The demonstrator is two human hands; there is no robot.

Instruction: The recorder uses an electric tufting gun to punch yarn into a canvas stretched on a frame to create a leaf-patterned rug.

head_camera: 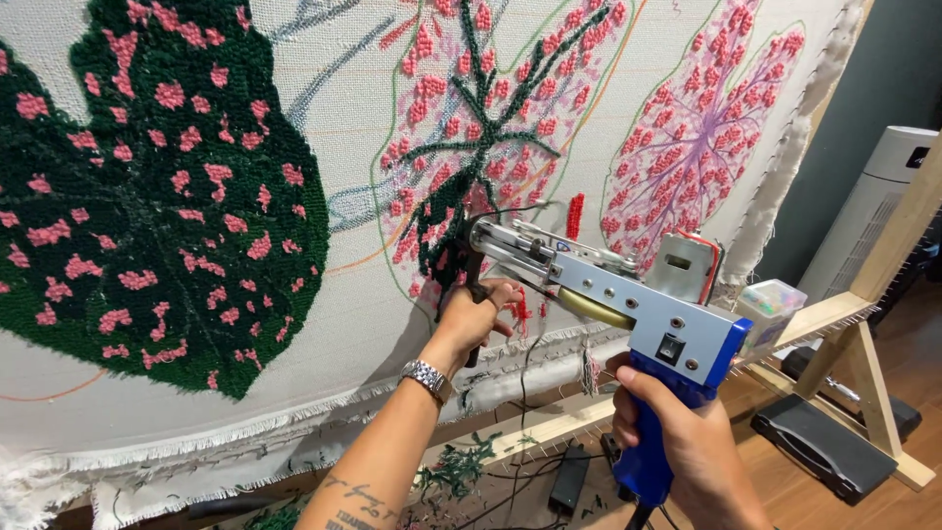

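Observation:
A blue and silver tufting gun [628, 314] points its needle end at a stretched white cloth [334, 128] tufted with leaf shapes. My right hand [677, 442] is closed around the gun's blue pistol grip. My left hand [476, 319], a metal watch on its wrist, grips the black front handle just under the gun's nose, next to the cloth. The needle tip sits at the lower edge of the middle leaf [481, 128], pink spots with dark green veins. Red yarn runs from the gun's front.
A large dark green leaf with pink spots [147, 196] fills the left. A pink and purple leaf [697, 128] is at the right. The wooden frame [873, 334] carries a small clear box [770, 304]. A white tower appliance [863, 216], black cases and yarn scraps stand below.

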